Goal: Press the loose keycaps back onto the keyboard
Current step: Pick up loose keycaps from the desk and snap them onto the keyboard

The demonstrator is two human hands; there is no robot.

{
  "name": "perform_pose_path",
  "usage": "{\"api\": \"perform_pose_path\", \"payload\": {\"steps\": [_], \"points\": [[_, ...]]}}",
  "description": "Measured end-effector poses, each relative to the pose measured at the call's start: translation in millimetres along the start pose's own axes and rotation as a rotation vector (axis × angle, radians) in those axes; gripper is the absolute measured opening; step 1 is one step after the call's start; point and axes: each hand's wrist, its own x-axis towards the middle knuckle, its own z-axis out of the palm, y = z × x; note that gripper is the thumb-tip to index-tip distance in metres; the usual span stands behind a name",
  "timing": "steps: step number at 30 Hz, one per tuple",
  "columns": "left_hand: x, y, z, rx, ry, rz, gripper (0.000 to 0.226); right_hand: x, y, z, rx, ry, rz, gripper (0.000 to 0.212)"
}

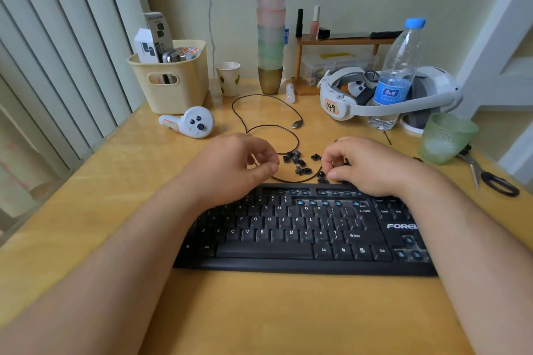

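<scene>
Here the right hand (372, 164) pinches a keycap (322, 176) above the "FORE…"-marked keyboard (302, 228); left hand (239, 164) curls empty.

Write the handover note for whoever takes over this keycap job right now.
Left hand: curled just beyond the keyboard, fingers pinched; nothing visibly held.
Right hand: at the keyboard's top edge, fingers on a dark keycap.
Loose keycaps: small pile on the table between the hands, beside the black cable.
Done: letter rows and bottom row are capped.
Left: top rows and arrow cluster show bare blue switches; press the pile on.
</scene>
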Motion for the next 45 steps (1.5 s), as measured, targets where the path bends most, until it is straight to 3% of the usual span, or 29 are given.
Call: {"api": "perform_pose_path", "payload": {"steps": [4, 9, 19, 23, 26, 30, 36, 45], "points": [[-0.5, 1.4, -0.7, 0.002, -0.006, -0.001, 0.005, -0.8, -4.5, -1.1, 0.011, 0.02, -0.002, 0.018], [-0.2, 2.1, -1.0, 0.019, -0.009, 0.004, 0.005, 1.6, -13.6, -2.0, -0.061, -0.098, 0.005, 0.033], [-1.7, 5.6, -0.5, 0.016, -0.03, 0.007, 0.005, 4.1, -9.6, -3.5, -0.074, -0.076, 0.008, 0.017], [-2.3, 8.7, 1.0, -0.029, -0.017, 0.01, 0.004, -3.1, -20.1, -2.8, 0.257, 0.068, -0.012, 0.016], [-3.2, 14.4, 5.2, -0.07, 0.02, 0.061, 0.022, -7.7, -35.6, 1.0, 0.553, 0.1, -0.102, 0.018], [-4.6, 22.7, 9.1, -0.205, 0.099, 0.084, 0.027, -8.8, -46.0, 5.5, 0.747, 0.156, -0.209, 0.018], [-6.1, 24.3, 12.4, -0.276, 0.196, 0.122, 0.029, -10.8, -47.4, 9.2, 0.786, 0.186, -0.221, 0.011], [-4.5, 23.2, 15.1, -0.369, 0.197, 0.152, 0.021, -12.5, -49.7, 11.1, 0.893, 0.245, -0.194, 0.007]]}}
